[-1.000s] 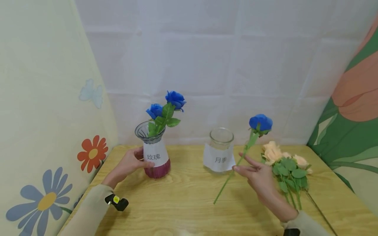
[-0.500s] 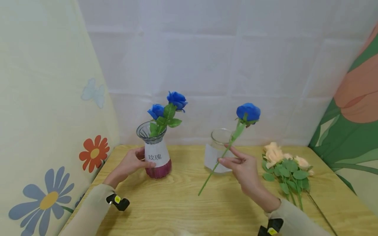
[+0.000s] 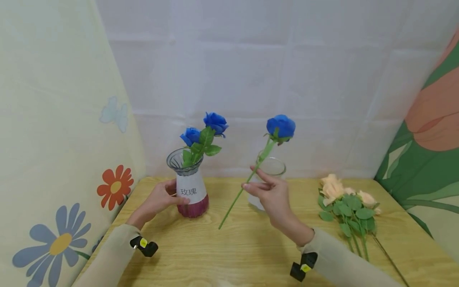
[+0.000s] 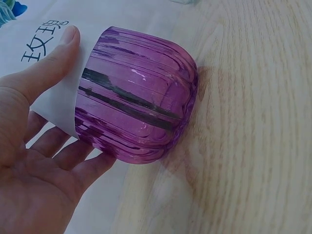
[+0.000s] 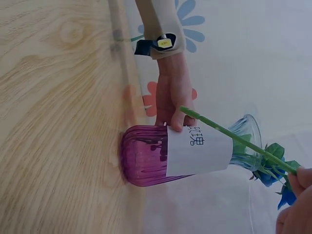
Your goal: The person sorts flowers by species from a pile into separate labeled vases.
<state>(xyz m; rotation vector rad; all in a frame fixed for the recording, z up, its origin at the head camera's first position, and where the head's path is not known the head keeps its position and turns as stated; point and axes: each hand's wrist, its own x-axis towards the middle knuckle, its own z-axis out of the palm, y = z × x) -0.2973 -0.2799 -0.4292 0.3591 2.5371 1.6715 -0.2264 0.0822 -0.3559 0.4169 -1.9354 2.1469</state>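
Observation:
A glass vase (image 3: 193,207) with a purple base, a flared clear rim and a white paper label stands on the left of the table. Two blue roses (image 3: 216,122) with green leaves lean out of its mouth. My left hand (image 3: 160,199) grips the vase from its left side, thumb across the label, as the left wrist view also shows. With thumb and fingertips my right hand (image 3: 270,195) pinches the green stem of another blue rose (image 3: 281,126). That stem slants down-left toward the vase, its lower end above the table. In the right wrist view the stem (image 5: 224,130) overlaps the vase.
Behind my right hand stands a clear glass jar (image 3: 277,167) with white paper round it, partly hidden. Several peach-coloured flowers (image 3: 332,189) with green leaves lie on the right of the wooden table (image 3: 172,259). A white cloth (image 3: 229,71) hangs along the back.
My right hand has carried the blue rose leftward, from right of the jar to in front of it. The left hand still holds the vase in place.

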